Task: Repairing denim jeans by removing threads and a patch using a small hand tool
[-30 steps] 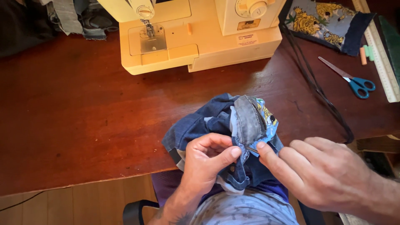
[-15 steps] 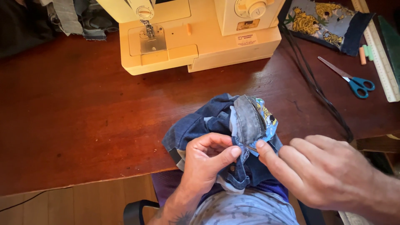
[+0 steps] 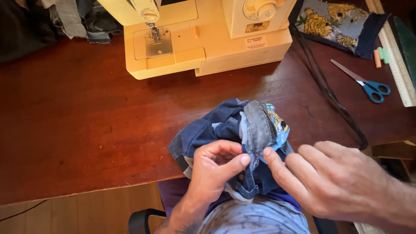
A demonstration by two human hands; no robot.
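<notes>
Wide bare stretch of desk (image 3: 78, 130) to my left, easy pass. Ahead, sewing machine (image 3: 203, 39) blocks the way. Right side tight: black cord (image 3: 329, 91) runs across, scissors (image 3: 368, 84) & ruler (image 3: 396, 60) beyond. Fabric bundle (image 3: 225, 130) sits just in front of me.

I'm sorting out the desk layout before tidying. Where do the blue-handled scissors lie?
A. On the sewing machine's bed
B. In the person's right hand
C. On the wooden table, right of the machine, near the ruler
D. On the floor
C: the scissors lie flat on the table, right of the sewing machine, close beside the ruler.
</notes>
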